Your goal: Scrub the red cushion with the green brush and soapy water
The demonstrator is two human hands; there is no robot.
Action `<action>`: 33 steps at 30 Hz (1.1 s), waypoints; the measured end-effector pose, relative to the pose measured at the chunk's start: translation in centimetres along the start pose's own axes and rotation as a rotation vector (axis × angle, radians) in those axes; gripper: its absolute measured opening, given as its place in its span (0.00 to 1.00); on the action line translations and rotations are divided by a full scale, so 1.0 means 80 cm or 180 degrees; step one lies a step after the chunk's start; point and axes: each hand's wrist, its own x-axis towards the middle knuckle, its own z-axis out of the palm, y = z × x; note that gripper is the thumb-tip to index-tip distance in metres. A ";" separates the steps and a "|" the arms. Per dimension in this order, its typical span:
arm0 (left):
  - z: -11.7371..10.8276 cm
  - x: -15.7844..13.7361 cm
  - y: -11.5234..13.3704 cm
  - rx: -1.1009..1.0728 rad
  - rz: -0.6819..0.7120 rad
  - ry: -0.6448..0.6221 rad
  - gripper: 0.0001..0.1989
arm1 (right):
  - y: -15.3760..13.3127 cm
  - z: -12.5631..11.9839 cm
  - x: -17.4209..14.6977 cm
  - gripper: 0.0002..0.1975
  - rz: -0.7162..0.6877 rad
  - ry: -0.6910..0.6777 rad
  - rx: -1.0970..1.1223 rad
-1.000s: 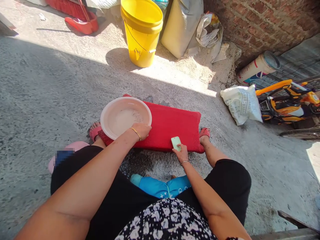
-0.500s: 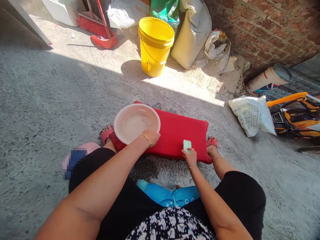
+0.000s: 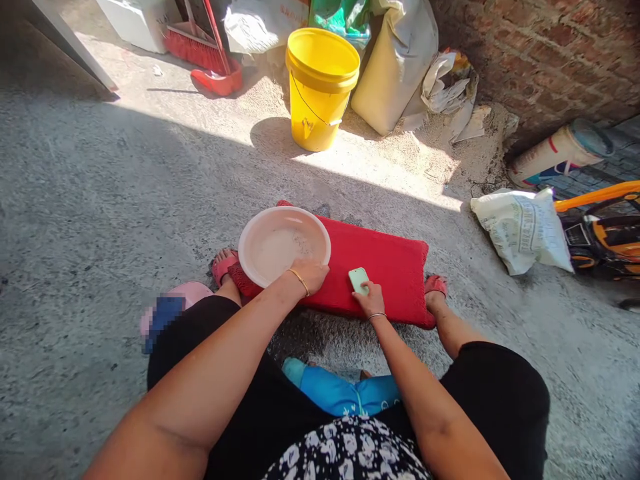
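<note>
A long red cloth-covered piece [image 3: 385,253], like a low bench or cushion, lies between my feet. On its left part rests a pale pink basin [image 3: 250,220], seemingly with shallow water inside. My left hand [image 3: 311,273] grips the basin's near right rim; some fingers are hidden. My right hand [image 3: 370,299] is closed around the near end of a small pale green block [image 3: 357,277] with rounded corners, shaped like the back of a scrub brush. The block is over the red cloth right of the basin, its underside hidden.
A yellow bucket [image 3: 320,100] stands beyond the red piece. Behind are a red broom [image 3: 193,47], a dustpan [image 3: 220,81] and a full sack [image 3: 395,73] near a brick wall [image 3: 550,53]. A white bag [image 3: 520,230] lies right. A child's blue-clothed legs [image 3: 330,390] show below.
My right hand has slid left across the red cloth with the pale green block, which has tilted. My left hand stays at the basin rim. The view has shifted slightly.
</note>
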 end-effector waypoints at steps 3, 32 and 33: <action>-0.002 -0.006 -0.003 -0.0123 0.0011 0.0046 0.18 | 0.038 -0.029 0.005 0.18 0.0731 0.0404 0.0005; 0.006 -0.004 -0.002 -0.0103 -0.0093 -0.0073 0.18 | 0.024 -0.068 0.044 0.19 0.1181 0.0506 -0.0144; 0.006 -0.003 -0.002 -0.0089 -0.0098 -0.0080 0.18 | 0.008 -0.054 0.044 0.20 0.1017 0.0457 -0.0094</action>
